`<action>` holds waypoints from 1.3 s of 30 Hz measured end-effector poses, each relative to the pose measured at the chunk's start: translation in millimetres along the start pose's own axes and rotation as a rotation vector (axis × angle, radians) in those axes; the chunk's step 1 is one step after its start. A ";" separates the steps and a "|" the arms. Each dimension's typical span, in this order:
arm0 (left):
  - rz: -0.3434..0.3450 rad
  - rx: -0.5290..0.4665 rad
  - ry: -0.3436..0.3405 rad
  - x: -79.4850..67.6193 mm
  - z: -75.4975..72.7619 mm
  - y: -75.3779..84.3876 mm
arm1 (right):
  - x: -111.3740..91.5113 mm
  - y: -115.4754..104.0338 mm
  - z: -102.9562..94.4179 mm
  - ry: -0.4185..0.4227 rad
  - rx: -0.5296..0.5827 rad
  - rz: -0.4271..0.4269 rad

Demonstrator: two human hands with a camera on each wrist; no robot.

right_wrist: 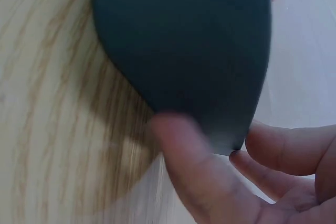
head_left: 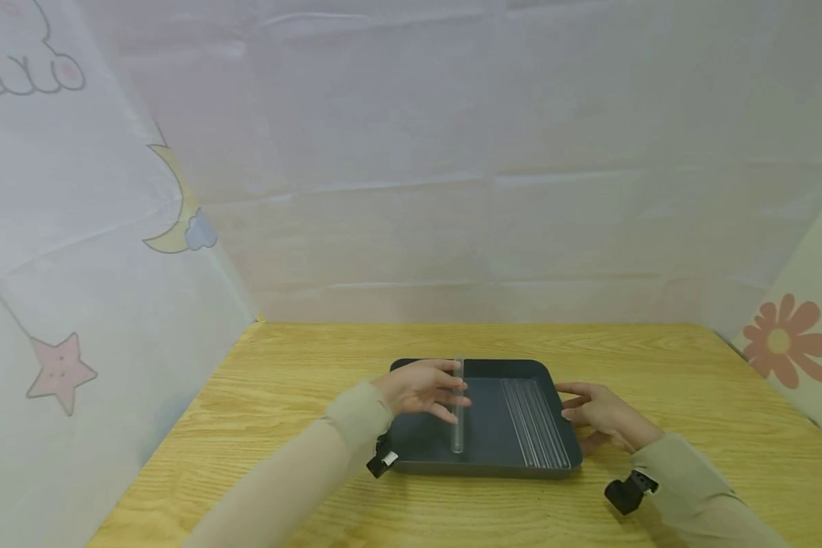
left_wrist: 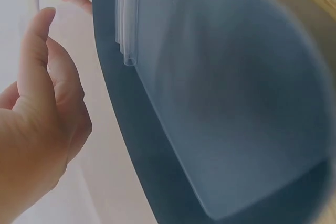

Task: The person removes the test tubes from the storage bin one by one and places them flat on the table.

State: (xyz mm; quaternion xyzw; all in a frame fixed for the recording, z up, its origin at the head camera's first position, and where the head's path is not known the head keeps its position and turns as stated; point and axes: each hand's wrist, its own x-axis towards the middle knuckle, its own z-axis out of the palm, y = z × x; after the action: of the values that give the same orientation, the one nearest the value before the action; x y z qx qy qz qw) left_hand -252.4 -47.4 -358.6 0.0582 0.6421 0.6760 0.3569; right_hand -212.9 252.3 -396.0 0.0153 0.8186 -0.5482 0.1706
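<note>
A dark blue-grey tray [head_left: 486,460] sits on the table. Across my left hand's [head_left: 425,390] fingertips, over the tray's left part, a clear tube [head_left: 457,438] runs; I hold it there, though the contact is partly hidden. In the left wrist view the left hand [left_wrist: 44,98] shows its thumb raised and other fingers bent. Several clear tubes [head_left: 534,426] lie side by side along the tray's right side. My right hand [head_left: 606,417] touches that side's outer wall, fingers spread. The right wrist view shows its fingers [right_wrist: 278,145] against the rim.
The wooden table [head_left: 301,396] extends around the tray on all sides. Behind it hangs a pale cloth backdrop [head_left: 411,190], with printed cloth at both sides. A small black device [head_left: 630,491] is strapped at each wrist.
</note>
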 end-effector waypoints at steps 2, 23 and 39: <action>0.009 0.002 0.010 -3.0 -3.3 -1.1 | 0.1 -0.5 0.5 -0.001 0.017 0.004; 0.062 0.001 0.114 -22.4 -26.1 -9.4 | -2.2 -0.2 -1.0 -0.033 0.035 -0.005; 0.074 -0.025 0.134 -45.4 -52.0 -8.6 | 0.7 0.5 -2.4 -0.036 0.012 0.002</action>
State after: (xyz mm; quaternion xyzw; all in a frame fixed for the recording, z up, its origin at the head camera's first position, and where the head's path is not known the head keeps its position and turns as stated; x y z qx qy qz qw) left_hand -243.3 -116.4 -357.9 0.0322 0.6535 0.6990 0.2886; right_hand -214.1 254.5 -395.8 0.0071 0.8120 -0.5533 0.1858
